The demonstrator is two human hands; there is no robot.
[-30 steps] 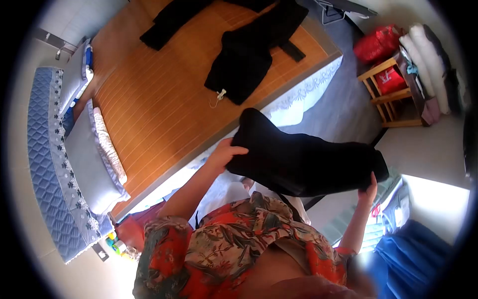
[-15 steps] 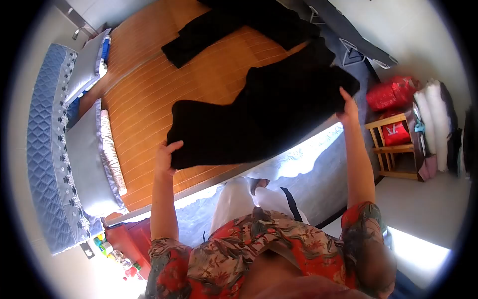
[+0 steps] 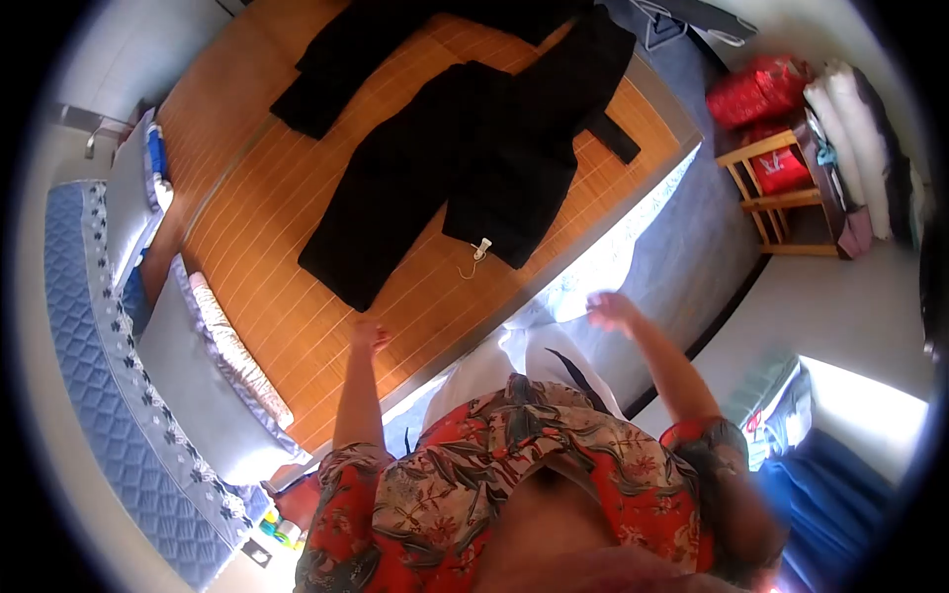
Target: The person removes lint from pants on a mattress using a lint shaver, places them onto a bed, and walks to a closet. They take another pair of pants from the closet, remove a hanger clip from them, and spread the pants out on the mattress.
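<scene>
Black trousers [image 3: 395,178] lie spread on the brown bed mat [image 3: 267,217], one leg reaching toward my side of the bed. My left hand [image 3: 371,337] is just below the end of that leg, not touching it, its fingers curled in with nothing seen in them. Beyond the bed's near edge, to the right, my right hand [image 3: 612,310] hangs in the air, blurred, its fingers partly curled and apart and holding nothing. A small white tag with a string [image 3: 481,249] lies at the edge of the black cloth. More black clothing [image 3: 346,59] lies farther back.
Grey pillows [image 3: 198,366] and a quilted blue headboard [image 3: 84,326] line the left side. At the right stand a wooden rack [image 3: 781,203] with red bags [image 3: 759,91] and rolled white bedding [image 3: 852,148]. Blue cloth [image 3: 830,504] hangs at the lower right.
The black trousers, held between both hands before, now lie on the bed. Both hands have let go; the right hand has drawn back toward my body. The view has shifted.
</scene>
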